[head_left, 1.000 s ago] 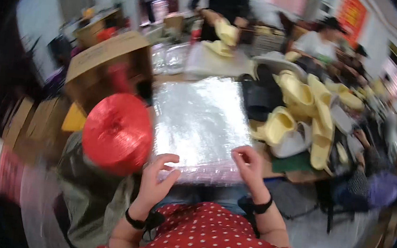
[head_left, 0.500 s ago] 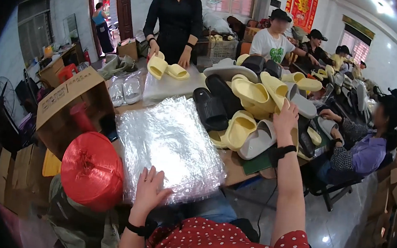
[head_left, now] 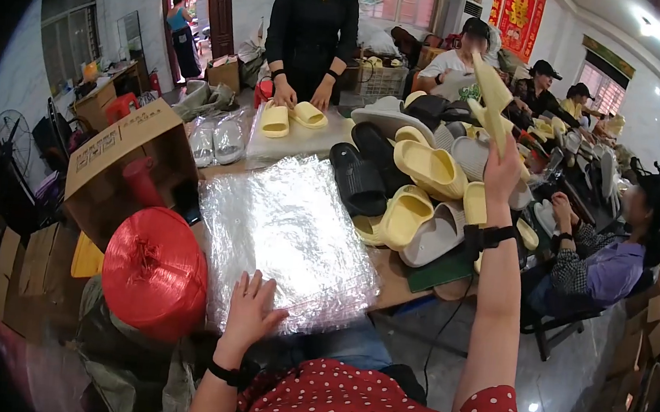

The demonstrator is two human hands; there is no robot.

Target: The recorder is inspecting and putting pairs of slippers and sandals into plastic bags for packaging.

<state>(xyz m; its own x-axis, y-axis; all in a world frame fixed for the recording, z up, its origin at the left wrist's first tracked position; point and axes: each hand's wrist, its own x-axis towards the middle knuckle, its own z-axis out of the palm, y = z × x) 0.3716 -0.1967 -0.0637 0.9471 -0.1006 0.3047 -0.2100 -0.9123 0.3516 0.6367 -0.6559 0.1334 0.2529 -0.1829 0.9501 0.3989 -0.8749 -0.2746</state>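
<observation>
My right hand (head_left: 501, 173) is raised above the right side of the pile, its fingers closed round a pale yellow slipper (head_left: 490, 94) held up on edge. Below it lies a heap of slippers: a yellow slipper (head_left: 430, 168), a black slipper (head_left: 355, 181) and a grey slipper (head_left: 434, 233) among several others. My left hand (head_left: 251, 310) rests with fingers spread on the near edge of a stack of clear plastic bags (head_left: 287, 234), holding nothing.
To the left stand a big roll of red plastic twine (head_left: 155, 273) and an open cardboard box (head_left: 131, 163). Across the table a person in black has both hands at a pair of yellow slippers (head_left: 295, 118). A seated person in purple (head_left: 611, 261) works at the right.
My right hand has lifted a yellow slipper up off the pile. My left hand stays on the bags. The person across has set the yellow pair down on the plastic.
</observation>
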